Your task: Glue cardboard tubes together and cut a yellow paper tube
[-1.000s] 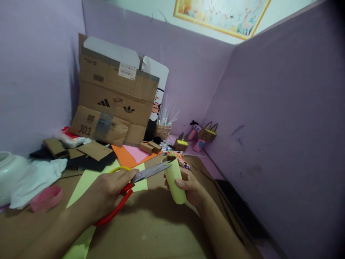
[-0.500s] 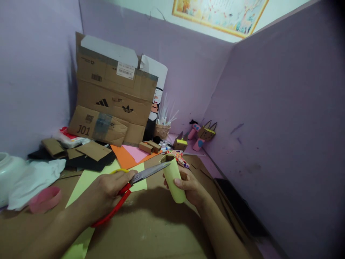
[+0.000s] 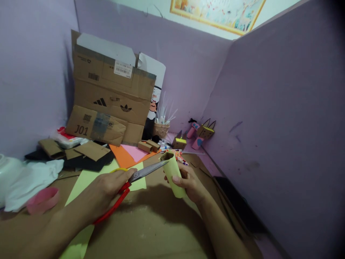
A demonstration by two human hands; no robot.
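My left hand (image 3: 109,187) is closed on a pair of scissors (image 3: 147,171) with red and yellow handles. The blades point right, and their tips touch or nearly touch the upper rim of a yellow paper-covered cardboard tube (image 3: 174,176). That tube is wrapped by my right hand (image 3: 191,181), thumb across its near side, its brown open end tilted up and to the left. Beneath my left hand lies a pale yellow paper sheet (image 3: 86,180), partly hidden by the forearm.
A large flattened cardboard box (image 3: 113,90) leans on the back wall. Orange paper (image 3: 118,153), black sheets with cardboard scraps (image 3: 93,150), a pink tape ring (image 3: 43,200) and a white cloth (image 3: 33,180) lie left. Cardboard animal figures (image 3: 206,131) stand at the back right.
The view has shifted slightly. Both hands keep their grips, and the scissor tips remain at the rim of the tube, which has tilted a little.
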